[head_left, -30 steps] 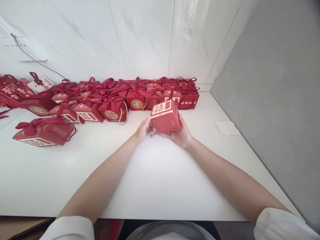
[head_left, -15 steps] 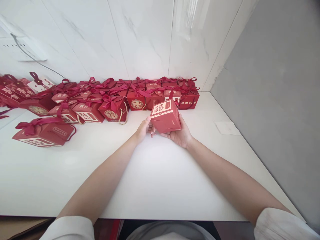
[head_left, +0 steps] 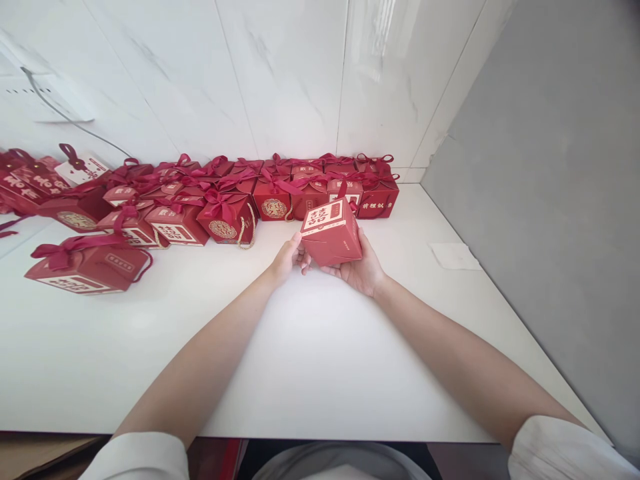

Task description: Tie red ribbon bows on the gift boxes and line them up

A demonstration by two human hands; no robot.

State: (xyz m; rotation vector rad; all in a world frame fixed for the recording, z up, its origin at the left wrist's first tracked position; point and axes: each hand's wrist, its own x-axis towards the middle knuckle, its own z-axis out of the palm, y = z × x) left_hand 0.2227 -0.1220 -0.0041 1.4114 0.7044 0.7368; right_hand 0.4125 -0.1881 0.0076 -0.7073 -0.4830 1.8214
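A red gift box (head_left: 336,241) with a cream label and dark characters is tilted between my two hands, above the white tabletop. My left hand (head_left: 291,259) grips its left edge, thumb at the upper corner and fingers curled beneath. My right hand (head_left: 361,268) cups the box from below and along its right side. Part of a red ribbon (head_left: 342,190) shows behind the box's top edge. Behind it, close by, stand similar boxes with bows, among them a box with a round gold emblem (head_left: 274,207).
Rows of ribboned red boxes (head_left: 225,227) line the back wall. A separate red box (head_left: 87,267) lies tilted at the left. On the right of the white table (head_left: 320,373) is a small white paper (head_left: 455,256), beside a grey partition (head_left: 560,200).
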